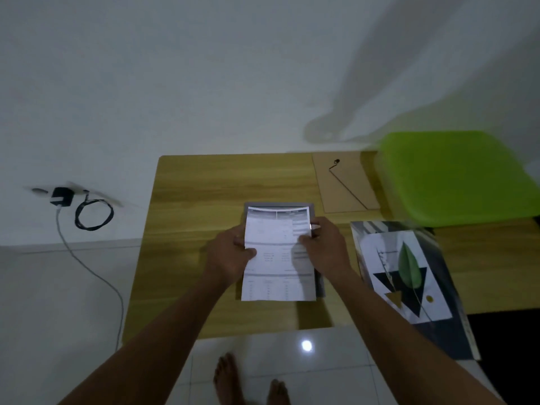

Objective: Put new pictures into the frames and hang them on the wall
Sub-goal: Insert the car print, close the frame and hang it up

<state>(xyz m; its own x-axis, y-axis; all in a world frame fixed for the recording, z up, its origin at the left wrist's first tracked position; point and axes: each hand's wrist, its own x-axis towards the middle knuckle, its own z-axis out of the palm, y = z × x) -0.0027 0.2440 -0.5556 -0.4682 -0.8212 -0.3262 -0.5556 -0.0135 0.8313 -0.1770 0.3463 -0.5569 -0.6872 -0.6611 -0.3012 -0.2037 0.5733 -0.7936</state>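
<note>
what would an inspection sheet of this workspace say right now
surface: wooden table, pushed against the wall
job's things: printed sheet held over a grey frame lying on the table; brown backing board behind to the right; leaf print on top of a stack at the right
clutter: green plastic lid or box at the far right corner
grippers: left hand and right hand each grip a side edge of the sheet
cables: charger on the wall, white cable trailing down, black cable coiled beside it
surroundings: white wall, tiled floor, bare feet
</note>
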